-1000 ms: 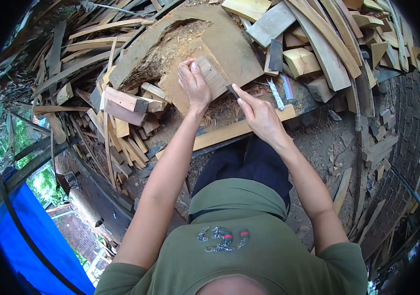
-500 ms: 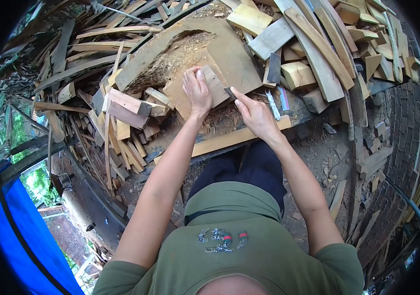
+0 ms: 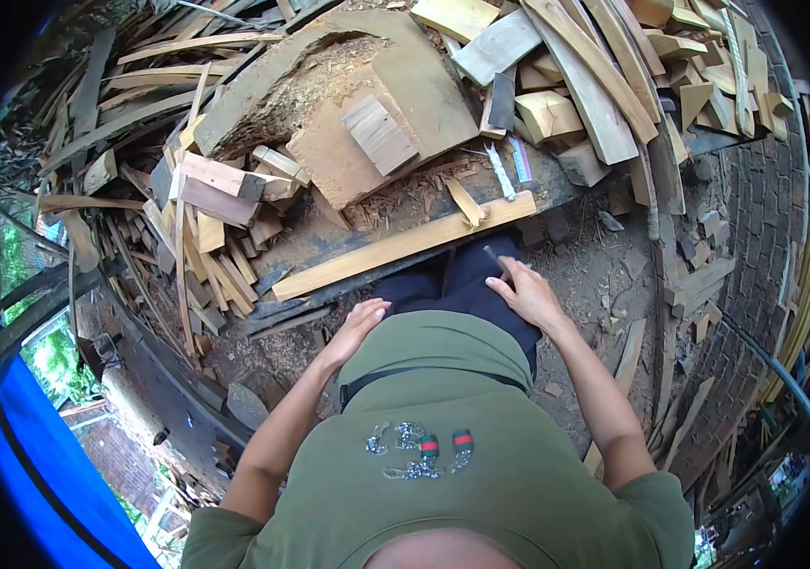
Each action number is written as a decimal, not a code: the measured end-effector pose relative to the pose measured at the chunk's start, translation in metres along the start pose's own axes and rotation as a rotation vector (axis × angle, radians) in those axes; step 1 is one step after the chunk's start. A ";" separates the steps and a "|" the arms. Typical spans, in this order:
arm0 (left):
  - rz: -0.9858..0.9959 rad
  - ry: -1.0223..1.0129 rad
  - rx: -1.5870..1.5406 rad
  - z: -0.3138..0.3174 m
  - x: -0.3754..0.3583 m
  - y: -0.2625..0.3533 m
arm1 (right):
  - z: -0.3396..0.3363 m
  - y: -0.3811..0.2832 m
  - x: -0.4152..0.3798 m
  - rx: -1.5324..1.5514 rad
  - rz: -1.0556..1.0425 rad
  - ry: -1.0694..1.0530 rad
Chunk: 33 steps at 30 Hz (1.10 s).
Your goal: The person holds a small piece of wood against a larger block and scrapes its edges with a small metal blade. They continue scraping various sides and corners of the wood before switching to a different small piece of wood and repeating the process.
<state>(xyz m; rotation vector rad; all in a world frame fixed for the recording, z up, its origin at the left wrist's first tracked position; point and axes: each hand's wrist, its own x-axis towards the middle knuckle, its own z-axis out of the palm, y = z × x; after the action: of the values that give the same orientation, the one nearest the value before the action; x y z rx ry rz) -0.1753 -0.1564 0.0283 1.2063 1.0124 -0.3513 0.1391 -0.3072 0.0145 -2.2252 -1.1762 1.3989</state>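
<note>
My left hand (image 3: 355, 332) rests at the left side of my waist, by the dark trousers, with its fingers stretched out and nothing in it. Held between the fingers of my right hand (image 3: 530, 296) is a thin dark stick-like tool (image 3: 496, 256), over my right thigh; its exact kind does not show. A small rectangular wood block (image 3: 381, 135) lies untouched on a larger flat wooden slab (image 3: 324, 156) ahead of me. Between me and the slab, a thin wood offcut (image 3: 465, 202) leans against a long wooden strip (image 3: 395, 251) along the bench's near edge.
Scrap wood is heaped at the left (image 3: 225, 185) and at the right (image 3: 552, 114). A white tube (image 3: 500, 173) and a pink-and-blue packet (image 3: 520, 159) lie on the bench. Debris covers the ground, and a blue sheet (image 3: 35, 455) hangs at the left.
Both hands have left the wood block and come back toward my body, the right one still with the dark tool. A thin wood offcut now lies by the long strip.
</note>
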 end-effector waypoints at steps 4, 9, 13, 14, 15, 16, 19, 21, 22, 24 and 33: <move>0.056 0.001 0.146 -0.007 0.004 -0.007 | -0.004 -0.002 0.018 0.002 0.021 -0.012; 0.456 0.417 0.201 -0.028 0.036 0.065 | -0.040 -0.043 0.050 -0.020 -0.031 0.213; 0.713 0.795 0.137 -0.050 0.092 0.135 | -0.074 -0.099 0.091 0.172 -0.085 0.232; 0.750 0.898 0.210 -0.053 0.111 0.148 | -0.070 -0.105 0.106 0.177 -0.088 0.236; 0.787 0.998 0.283 -0.055 0.129 0.158 | -0.063 -0.106 0.122 0.119 -0.168 0.259; 0.792 0.992 0.289 -0.055 0.144 0.167 | -0.060 -0.111 0.131 0.062 -0.246 0.284; 0.777 1.149 0.245 -0.056 0.182 0.180 | -0.050 -0.122 0.146 0.138 -0.223 0.236; 0.713 1.140 0.291 -0.060 0.192 0.173 | -0.046 -0.121 0.146 0.161 -0.236 0.219; 0.648 1.137 0.327 -0.062 0.195 0.173 | -0.044 -0.121 0.144 0.172 -0.253 0.201; 0.623 1.180 0.348 -0.057 0.200 0.174 | -0.049 -0.126 0.139 0.190 -0.188 0.174; 0.629 1.219 0.302 -0.055 0.201 0.175 | -0.059 -0.140 0.145 0.273 -0.296 0.223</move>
<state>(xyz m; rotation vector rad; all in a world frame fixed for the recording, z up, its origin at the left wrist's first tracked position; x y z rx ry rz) 0.0321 0.0112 -0.0263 1.9861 1.5167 0.8731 0.1497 -0.0986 0.0357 -1.8736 -1.1086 1.0898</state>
